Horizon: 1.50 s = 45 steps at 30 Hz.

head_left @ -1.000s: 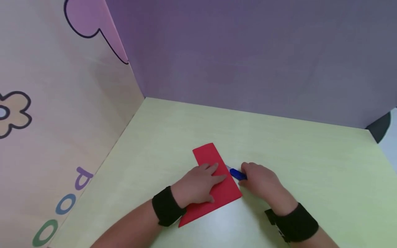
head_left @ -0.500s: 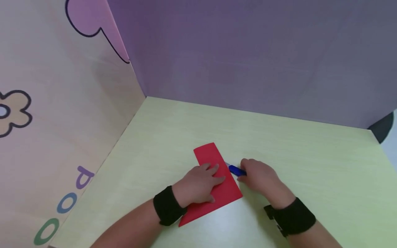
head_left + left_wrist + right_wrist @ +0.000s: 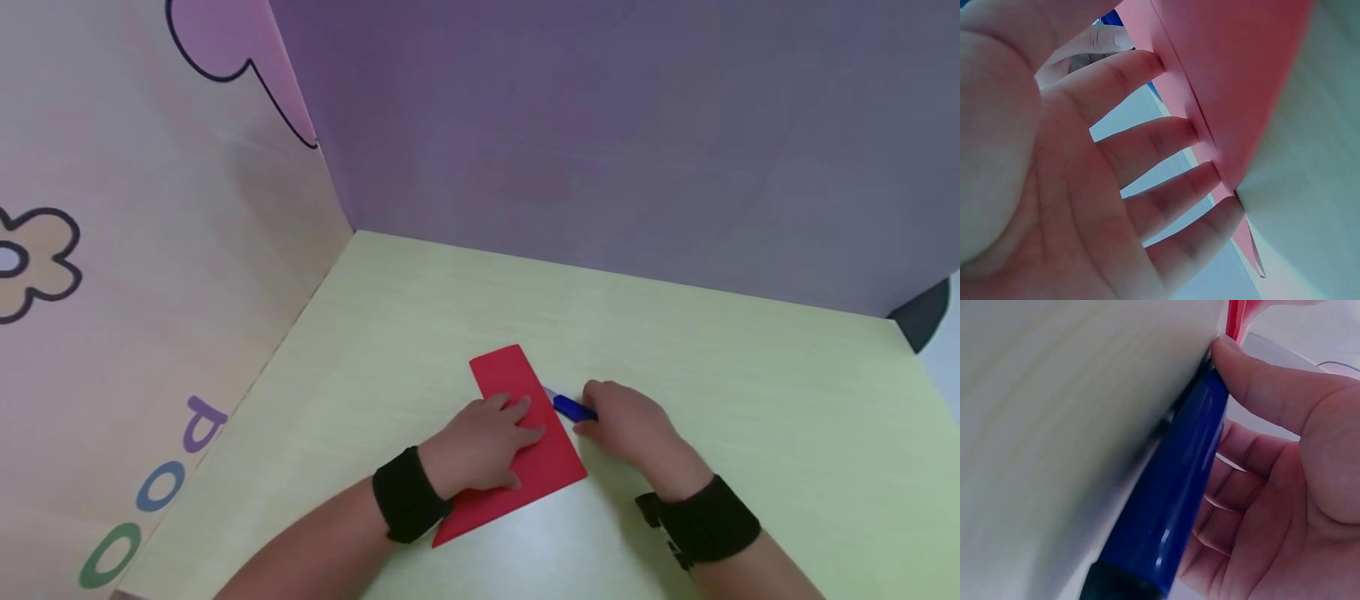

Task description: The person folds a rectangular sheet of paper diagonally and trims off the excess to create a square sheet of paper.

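Observation:
A folded sheet of red paper (image 3: 551, 458) lies slanted on the table, its folded layers showing in the left wrist view. My left hand (image 3: 480, 443) presses it down with spread fingers, fingertips on the paper (image 3: 1254, 56). In my right hand (image 3: 630, 421) I grip a blue-handled knife (image 3: 574, 408). Its thin blade meets the paper's right edge above the middle; the tip is hidden at the paper. Seen from the right wrist, the blue handle (image 3: 1166, 487) lies low over the table, my thumb near its front end.
The pale yellow-green table (image 3: 750, 400) stretches around the paper. A purple-grey panel (image 3: 600, 150) stands along its back. On the left rises a light panel (image 3: 150, 208) with a printed flower and letters. Black bands (image 3: 408, 496) wrap both wrists.
The knife and right hand have moved slightly up along the paper's right edge, away from me. My left hand stays on the paper. The head view has shifted a little.

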Each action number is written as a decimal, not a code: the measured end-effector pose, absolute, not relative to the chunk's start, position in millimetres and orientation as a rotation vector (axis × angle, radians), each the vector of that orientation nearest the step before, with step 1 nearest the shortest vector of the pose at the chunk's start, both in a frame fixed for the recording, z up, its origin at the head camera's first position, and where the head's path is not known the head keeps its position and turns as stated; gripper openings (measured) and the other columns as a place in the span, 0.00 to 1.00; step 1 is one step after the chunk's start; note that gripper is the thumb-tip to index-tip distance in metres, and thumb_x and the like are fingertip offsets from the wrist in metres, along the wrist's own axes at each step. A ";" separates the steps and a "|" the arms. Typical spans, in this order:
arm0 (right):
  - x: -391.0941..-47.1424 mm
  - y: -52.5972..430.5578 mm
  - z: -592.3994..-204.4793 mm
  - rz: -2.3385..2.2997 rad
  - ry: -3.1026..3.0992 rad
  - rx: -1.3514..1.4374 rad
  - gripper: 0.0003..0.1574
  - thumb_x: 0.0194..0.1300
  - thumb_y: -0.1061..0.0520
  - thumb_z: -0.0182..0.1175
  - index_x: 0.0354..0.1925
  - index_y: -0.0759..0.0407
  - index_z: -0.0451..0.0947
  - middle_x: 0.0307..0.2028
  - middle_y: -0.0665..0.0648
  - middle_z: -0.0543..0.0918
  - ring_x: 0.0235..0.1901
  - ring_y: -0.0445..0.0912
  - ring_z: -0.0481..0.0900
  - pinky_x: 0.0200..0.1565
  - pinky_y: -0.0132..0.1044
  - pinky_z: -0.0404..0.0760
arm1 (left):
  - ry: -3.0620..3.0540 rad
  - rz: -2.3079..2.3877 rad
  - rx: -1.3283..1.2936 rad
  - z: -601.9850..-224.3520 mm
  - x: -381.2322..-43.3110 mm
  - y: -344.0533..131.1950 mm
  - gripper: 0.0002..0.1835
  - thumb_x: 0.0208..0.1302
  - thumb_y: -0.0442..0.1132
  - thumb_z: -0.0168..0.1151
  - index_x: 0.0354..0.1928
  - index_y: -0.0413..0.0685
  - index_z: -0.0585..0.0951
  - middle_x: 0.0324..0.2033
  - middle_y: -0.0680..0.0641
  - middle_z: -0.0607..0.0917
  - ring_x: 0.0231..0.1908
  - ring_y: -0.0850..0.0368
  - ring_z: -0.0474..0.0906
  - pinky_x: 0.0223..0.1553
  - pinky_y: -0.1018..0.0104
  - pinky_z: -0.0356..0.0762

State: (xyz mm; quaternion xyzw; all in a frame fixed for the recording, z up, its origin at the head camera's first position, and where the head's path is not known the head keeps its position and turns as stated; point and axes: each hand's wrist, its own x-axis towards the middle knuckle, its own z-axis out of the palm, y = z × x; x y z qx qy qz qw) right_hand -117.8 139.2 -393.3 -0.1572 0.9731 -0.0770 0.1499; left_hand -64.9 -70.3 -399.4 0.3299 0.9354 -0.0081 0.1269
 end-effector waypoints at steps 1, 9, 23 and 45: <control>-117.9 140.0 -393.3 -0.223 2.795 -0.451 0.20 0.49 0.50 0.70 0.36 0.55 0.73 0.26 0.52 0.76 0.25 0.45 0.71 0.28 0.38 0.73 | 2.722 -0.027 0.959 -399.0 -65.0 -70.2 0.44 0.45 0.61 0.69 0.67 0.68 0.66 0.69 0.47 0.66 0.67 0.46 0.58 0.58 0.54 0.73; -125.9 131.3 -393.1 -0.241 2.798 -0.475 0.21 0.48 0.49 0.71 0.36 0.56 0.73 0.27 0.53 0.77 0.25 0.46 0.72 0.29 0.39 0.74 | 2.715 -0.038 0.925 -398.5 -66.0 -70.8 0.45 0.44 0.60 0.70 0.67 0.67 0.65 0.69 0.47 0.65 0.67 0.45 0.57 0.59 0.52 0.72; -134.4 125.3 -389.5 -0.228 2.803 -0.509 0.21 0.49 0.49 0.70 0.36 0.56 0.72 0.27 0.54 0.77 0.24 0.46 0.72 0.28 0.38 0.73 | 2.721 -0.025 0.912 -392.4 -65.6 -74.7 0.44 0.45 0.60 0.69 0.67 0.67 0.66 0.69 0.47 0.65 0.67 0.45 0.57 0.59 0.52 0.71; -133.8 119.5 -387.0 -0.164 2.818 -0.483 0.20 0.51 0.49 0.69 0.36 0.57 0.73 0.27 0.55 0.76 0.23 0.47 0.72 0.26 0.38 0.72 | 2.723 -0.038 0.925 -396.8 -62.5 -74.9 0.45 0.44 0.60 0.70 0.67 0.68 0.65 0.69 0.47 0.65 0.67 0.46 0.57 0.58 0.52 0.73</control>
